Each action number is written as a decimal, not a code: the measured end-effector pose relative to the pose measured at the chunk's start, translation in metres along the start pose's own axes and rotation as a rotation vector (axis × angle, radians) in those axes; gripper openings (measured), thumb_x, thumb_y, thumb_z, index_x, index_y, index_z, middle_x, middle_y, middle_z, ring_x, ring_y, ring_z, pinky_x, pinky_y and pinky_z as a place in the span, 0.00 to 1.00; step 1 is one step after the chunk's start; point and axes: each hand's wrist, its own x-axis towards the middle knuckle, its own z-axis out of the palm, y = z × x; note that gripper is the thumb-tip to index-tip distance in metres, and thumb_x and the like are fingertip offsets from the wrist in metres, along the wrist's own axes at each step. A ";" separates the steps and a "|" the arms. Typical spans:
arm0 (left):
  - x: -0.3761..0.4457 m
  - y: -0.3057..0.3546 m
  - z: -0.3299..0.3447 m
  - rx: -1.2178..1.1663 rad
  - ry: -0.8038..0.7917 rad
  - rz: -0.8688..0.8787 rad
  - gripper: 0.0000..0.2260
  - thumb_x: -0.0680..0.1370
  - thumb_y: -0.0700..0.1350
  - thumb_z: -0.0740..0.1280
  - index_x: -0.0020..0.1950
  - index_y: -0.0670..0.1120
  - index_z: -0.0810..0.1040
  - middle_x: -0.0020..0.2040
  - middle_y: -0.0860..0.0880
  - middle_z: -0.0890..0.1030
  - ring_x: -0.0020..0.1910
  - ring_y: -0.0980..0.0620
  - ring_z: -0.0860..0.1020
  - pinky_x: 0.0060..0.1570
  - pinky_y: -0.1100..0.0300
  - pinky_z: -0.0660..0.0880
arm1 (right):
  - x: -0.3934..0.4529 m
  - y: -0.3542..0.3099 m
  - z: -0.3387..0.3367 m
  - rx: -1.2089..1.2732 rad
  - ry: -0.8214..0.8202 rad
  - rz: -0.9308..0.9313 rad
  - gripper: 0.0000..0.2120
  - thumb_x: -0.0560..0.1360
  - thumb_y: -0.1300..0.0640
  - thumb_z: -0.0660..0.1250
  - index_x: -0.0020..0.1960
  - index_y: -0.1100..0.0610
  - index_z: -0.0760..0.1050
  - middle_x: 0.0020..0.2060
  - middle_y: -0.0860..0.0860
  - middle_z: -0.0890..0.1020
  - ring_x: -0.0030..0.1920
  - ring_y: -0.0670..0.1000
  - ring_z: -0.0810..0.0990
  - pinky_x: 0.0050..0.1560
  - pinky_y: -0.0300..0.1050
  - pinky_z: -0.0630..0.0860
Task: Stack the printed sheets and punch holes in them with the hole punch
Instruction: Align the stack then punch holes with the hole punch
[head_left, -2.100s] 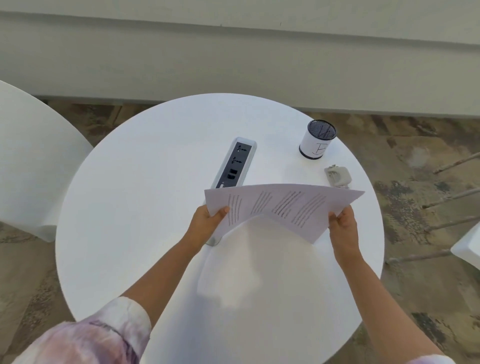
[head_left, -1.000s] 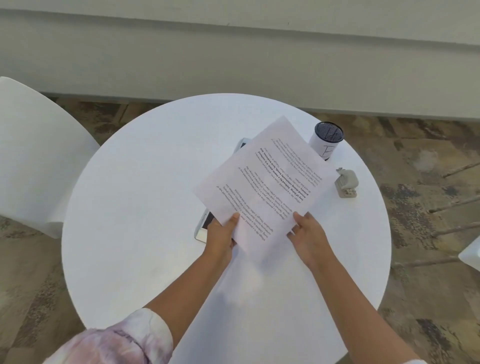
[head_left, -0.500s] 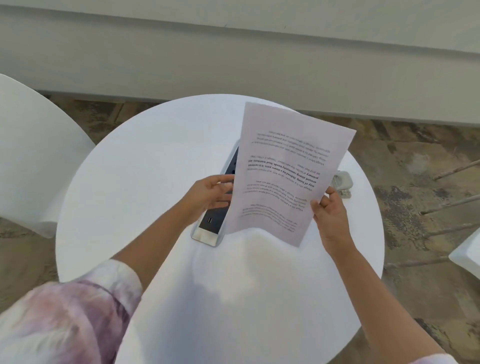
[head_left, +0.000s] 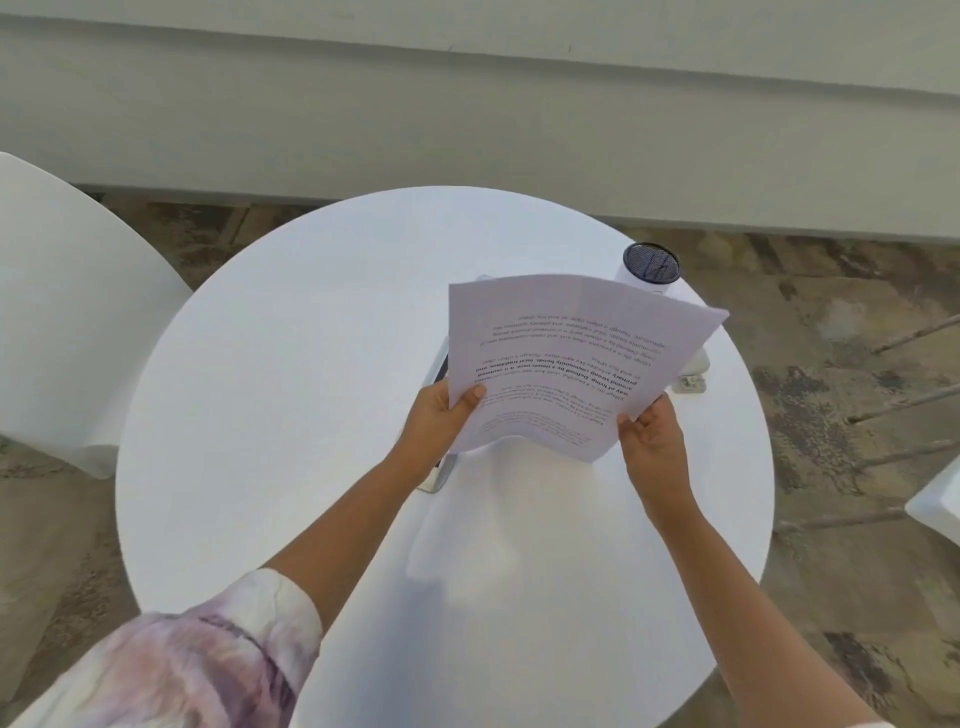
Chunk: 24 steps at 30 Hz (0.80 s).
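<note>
I hold the printed sheets above the round white table, their text upside down to me and the top edge tilted away. My left hand grips the lower left edge, thumb on the printed face. My right hand pinches the lower right corner. The light grey hole punch rests on the table just right of the sheets, mostly hidden behind them.
A white cup with a dark mesh top stands at the far right of the table. A long power strip lies under the sheets, mostly covered. White chairs sit at the left and the right edge.
My left hand, open beside the sheets half a second ago, has taken hold of their left edge. The sheets have tipped back and lowered slightly.
</note>
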 end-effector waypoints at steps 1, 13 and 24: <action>-0.001 -0.002 0.000 -0.028 0.001 -0.013 0.12 0.79 0.43 0.61 0.61 0.44 0.76 0.54 0.47 0.81 0.47 0.57 0.80 0.46 0.65 0.78 | 0.000 -0.001 0.000 -0.015 0.005 -0.002 0.20 0.77 0.69 0.57 0.54 0.42 0.67 0.53 0.48 0.77 0.55 0.42 0.77 0.51 0.34 0.75; 0.003 -0.003 -0.001 -0.026 0.019 -0.026 0.10 0.79 0.43 0.62 0.58 0.44 0.77 0.50 0.48 0.82 0.42 0.59 0.81 0.41 0.66 0.78 | 0.004 -0.003 -0.004 -0.044 -0.006 0.020 0.17 0.77 0.70 0.56 0.49 0.47 0.67 0.50 0.48 0.79 0.48 0.33 0.77 0.45 0.27 0.73; -0.001 -0.013 0.008 -0.331 0.218 -0.135 0.11 0.79 0.40 0.60 0.62 0.42 0.74 0.51 0.50 0.81 0.47 0.51 0.80 0.40 0.63 0.79 | 0.002 0.023 0.001 -0.342 -0.085 0.286 0.35 0.75 0.47 0.64 0.76 0.53 0.50 0.75 0.49 0.58 0.74 0.49 0.57 0.71 0.46 0.57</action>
